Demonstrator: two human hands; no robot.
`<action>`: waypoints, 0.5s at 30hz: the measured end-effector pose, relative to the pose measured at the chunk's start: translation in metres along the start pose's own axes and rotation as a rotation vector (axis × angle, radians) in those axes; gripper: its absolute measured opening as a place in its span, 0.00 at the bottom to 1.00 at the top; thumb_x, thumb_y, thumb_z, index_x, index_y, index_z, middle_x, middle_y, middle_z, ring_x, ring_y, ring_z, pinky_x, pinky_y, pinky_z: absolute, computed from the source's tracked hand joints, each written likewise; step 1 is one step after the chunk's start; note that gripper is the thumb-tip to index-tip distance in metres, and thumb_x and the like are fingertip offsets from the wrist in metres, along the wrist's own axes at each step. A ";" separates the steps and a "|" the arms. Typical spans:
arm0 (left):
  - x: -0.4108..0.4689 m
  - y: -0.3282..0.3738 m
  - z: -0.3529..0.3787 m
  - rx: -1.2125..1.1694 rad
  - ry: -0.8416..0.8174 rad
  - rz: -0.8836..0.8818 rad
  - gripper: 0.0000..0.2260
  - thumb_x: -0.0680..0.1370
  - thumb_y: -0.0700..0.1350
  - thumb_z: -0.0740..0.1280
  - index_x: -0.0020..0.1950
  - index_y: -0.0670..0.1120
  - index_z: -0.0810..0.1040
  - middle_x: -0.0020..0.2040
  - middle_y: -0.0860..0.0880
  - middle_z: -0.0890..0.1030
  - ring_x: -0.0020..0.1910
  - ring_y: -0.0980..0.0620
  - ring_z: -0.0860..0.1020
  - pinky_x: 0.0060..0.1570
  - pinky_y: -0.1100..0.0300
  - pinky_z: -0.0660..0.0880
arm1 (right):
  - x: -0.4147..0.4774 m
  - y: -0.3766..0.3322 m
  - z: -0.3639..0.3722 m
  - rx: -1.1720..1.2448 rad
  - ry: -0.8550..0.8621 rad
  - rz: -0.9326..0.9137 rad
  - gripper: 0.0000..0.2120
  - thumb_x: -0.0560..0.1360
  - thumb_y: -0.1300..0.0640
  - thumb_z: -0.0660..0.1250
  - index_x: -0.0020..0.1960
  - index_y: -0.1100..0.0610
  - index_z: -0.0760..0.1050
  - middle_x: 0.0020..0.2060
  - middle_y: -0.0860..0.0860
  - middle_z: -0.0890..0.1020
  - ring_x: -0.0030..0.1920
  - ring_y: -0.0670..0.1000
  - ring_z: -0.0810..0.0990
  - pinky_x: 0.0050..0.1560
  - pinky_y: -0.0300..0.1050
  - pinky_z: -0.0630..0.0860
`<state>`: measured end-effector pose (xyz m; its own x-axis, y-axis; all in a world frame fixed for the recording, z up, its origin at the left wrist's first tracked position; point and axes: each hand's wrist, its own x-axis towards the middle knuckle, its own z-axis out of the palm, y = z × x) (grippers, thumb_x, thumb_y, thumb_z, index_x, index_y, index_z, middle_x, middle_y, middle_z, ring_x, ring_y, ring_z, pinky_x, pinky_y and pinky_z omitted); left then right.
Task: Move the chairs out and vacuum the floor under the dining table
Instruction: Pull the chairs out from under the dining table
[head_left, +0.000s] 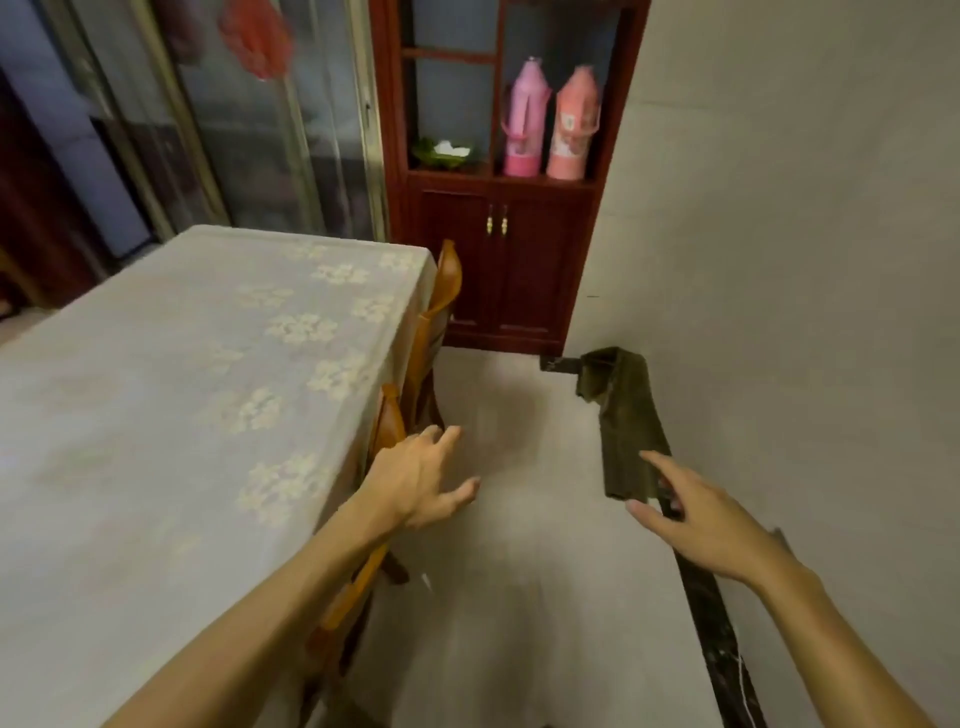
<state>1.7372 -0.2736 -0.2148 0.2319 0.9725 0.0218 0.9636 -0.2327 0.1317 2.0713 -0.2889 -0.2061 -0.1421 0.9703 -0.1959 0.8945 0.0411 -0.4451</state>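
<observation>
Both hands, left hand and right hand, are spread and empty, 2 chairs still tucked against the counter, so vacuuming looks unstarted.

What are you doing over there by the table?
A person stands beside the dining table, which is covered with a flowered cloth. Both hands are open and empty. The left hand reaches toward the near wooden chair, which is tucked in against the table; a second chair sits tucked in further along. The right hand is stretched out close to a greenish cloth lying along the baseboard. No chair is pulled out yet, and no vacuum is in view.
</observation>
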 end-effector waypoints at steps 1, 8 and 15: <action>0.011 -0.008 0.004 0.002 -0.001 -0.048 0.32 0.78 0.66 0.57 0.77 0.50 0.59 0.69 0.45 0.72 0.60 0.47 0.77 0.53 0.55 0.78 | 0.026 0.000 -0.004 0.009 -0.017 -0.040 0.35 0.75 0.35 0.62 0.78 0.41 0.53 0.74 0.50 0.66 0.69 0.52 0.71 0.65 0.52 0.74; 0.022 -0.063 0.023 -0.048 -0.003 -0.391 0.37 0.72 0.71 0.46 0.74 0.52 0.62 0.61 0.47 0.75 0.52 0.48 0.77 0.48 0.56 0.77 | 0.203 -0.044 0.002 -0.091 -0.191 -0.300 0.36 0.74 0.32 0.61 0.77 0.39 0.52 0.73 0.48 0.67 0.67 0.51 0.72 0.63 0.52 0.76; -0.033 -0.108 0.047 -0.097 -0.001 -0.837 0.36 0.72 0.71 0.47 0.76 0.53 0.60 0.66 0.46 0.75 0.56 0.48 0.77 0.52 0.56 0.77 | 0.300 -0.174 0.068 -0.217 -0.459 -0.708 0.34 0.76 0.34 0.61 0.78 0.41 0.53 0.72 0.49 0.67 0.70 0.52 0.69 0.64 0.49 0.72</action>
<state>1.6318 -0.2815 -0.2766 -0.5541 0.8234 -0.1219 0.8016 0.5674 0.1883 1.8440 -0.0212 -0.2472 -0.8107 0.5089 -0.2894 0.5851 0.6884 -0.4287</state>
